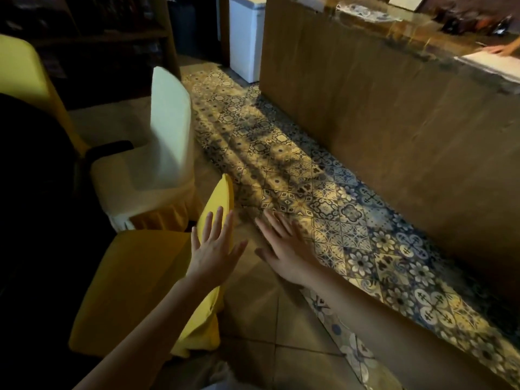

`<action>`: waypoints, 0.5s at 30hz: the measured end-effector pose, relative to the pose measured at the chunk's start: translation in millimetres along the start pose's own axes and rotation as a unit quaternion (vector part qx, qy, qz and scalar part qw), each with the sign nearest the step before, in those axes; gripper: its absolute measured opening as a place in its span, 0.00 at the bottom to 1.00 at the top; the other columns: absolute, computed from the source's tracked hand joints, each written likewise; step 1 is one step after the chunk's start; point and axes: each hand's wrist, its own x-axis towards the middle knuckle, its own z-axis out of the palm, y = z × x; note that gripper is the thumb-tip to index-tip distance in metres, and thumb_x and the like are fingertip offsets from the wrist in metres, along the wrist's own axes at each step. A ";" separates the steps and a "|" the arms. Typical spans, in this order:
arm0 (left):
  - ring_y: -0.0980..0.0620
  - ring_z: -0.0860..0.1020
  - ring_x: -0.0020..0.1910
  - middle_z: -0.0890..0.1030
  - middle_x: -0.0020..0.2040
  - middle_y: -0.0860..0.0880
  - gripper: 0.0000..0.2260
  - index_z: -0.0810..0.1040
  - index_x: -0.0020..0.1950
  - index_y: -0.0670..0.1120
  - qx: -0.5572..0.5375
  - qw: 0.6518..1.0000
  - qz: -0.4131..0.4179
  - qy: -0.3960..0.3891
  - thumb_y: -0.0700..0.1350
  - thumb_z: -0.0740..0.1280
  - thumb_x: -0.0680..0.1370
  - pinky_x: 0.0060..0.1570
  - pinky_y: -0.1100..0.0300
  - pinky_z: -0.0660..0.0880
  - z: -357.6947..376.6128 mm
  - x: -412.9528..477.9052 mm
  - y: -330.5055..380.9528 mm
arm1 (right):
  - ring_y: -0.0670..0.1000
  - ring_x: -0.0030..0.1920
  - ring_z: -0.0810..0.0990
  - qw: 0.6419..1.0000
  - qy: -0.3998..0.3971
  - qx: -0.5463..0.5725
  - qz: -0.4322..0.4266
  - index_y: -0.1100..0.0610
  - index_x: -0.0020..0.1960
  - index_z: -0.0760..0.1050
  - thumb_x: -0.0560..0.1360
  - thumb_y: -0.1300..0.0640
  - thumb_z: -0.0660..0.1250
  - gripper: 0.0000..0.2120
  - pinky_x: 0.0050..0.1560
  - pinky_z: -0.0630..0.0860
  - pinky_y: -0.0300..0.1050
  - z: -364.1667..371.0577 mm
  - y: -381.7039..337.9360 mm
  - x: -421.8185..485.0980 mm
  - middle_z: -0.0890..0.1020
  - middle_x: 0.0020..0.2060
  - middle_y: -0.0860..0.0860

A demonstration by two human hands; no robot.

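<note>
1. The person's left hand [212, 256] is reaching forward with its fingers straight and spread, and it is holding nothing.
2. The yellow-covered chair [135, 277] is standing right at those fingers. The top of its backrest is rising just behind the fingertips and its seat is lying to their left. I cannot tell whether the palm is touching the cover or hovering over it.
3. The right hand [284, 249] is stretching out just to the right of the left fingers, apart from them. Its own fingers are fanned out flat as well and are gripping nothing.
4. The floor [351, 220] is showing beneath the right fingers, with plain brown tiles under the palm and a band of patterned tiles running beyond the fingertips and off to their right.
5. A white-covered chair [157, 164] is standing beyond the left fingertips and a little to their left.
6. The wooden counter [394, 108] is rising well beyond and to the right of the right fingers. At its far right end another person's hand [503, 49] is resting on some papers [486, 61].
7. A white cabinet [244, 38] is sitting far beyond both sets of fingertips, by the counter's left end.
</note>
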 end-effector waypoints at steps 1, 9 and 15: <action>0.52 0.29 0.72 0.30 0.73 0.54 0.32 0.33 0.74 0.56 -0.001 1.000 -0.012 0.002 0.65 0.45 0.76 0.69 0.45 0.32 -1.0 3.9 -3.5 | 0.46 0.73 0.31 1.000 -0.005 0.007 -0.016 0.47 0.77 0.44 0.79 0.39 0.51 0.32 0.74 0.38 0.56 1.6 1.3 10.6 0.38 0.76 0.44; 0.53 0.29 0.72 0.33 0.75 0.55 0.35 0.34 0.73 0.58 0.003 0.986 -0.157 0.064 0.70 0.39 0.71 0.68 0.47 0.30 15.0 25.1 -24.0 | 0.45 0.74 0.34 0.981 -0.089 -0.006 -0.172 0.45 0.76 0.43 0.78 0.38 0.50 0.31 0.74 0.42 0.58 3.3 18.4 111.2 0.39 0.76 0.44; 0.53 0.26 0.69 0.29 0.72 0.57 0.34 0.26 0.68 0.61 -0.015 0.941 -0.331 0.073 0.72 0.36 0.69 0.66 0.46 0.27 38.1 19.0 -5.9 | 0.47 0.75 0.38 0.933 -0.145 -0.051 -0.326 0.45 0.76 0.47 0.78 0.37 0.51 0.31 0.72 0.38 0.60 -1.0 21.7 170.4 0.44 0.77 0.46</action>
